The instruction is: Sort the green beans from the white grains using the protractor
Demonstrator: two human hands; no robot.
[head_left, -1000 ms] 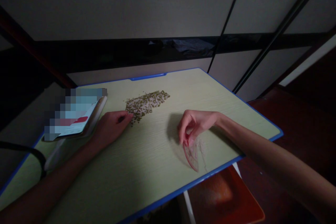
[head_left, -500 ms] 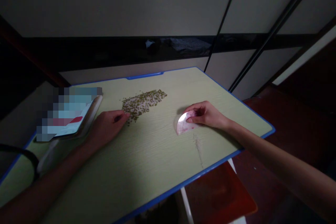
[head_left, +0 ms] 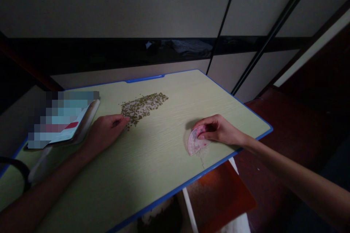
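Observation:
My right hand [head_left: 217,129] pinches a clear pink protractor [head_left: 195,143], its curved edge facing left and down against the table top. A thin streak of pale grains, like rice, lies under and below the protractor [head_left: 202,160]. My left hand [head_left: 111,125] rests at the near left end of a pile of mixed green beans and pale grains [head_left: 143,105]. Its thumb and forefinger are pressed together at the pile's edge; whatever lies between them is too small to make out.
The pale green table [head_left: 153,153] has a blue rim. A lit tablet or phone [head_left: 65,127], partly blurred out, leans at the left. Below the near edge sit a red-orange container [head_left: 226,193] with pale grains and a dark-filled one [head_left: 164,218]. Cabinets [head_left: 115,3] stand behind.
My right hand has brought the protractor toward the near table edge, over the streak of grains. More pale grains show in the red-orange container. The view has shifted slightly; my left hand stays by the pile.

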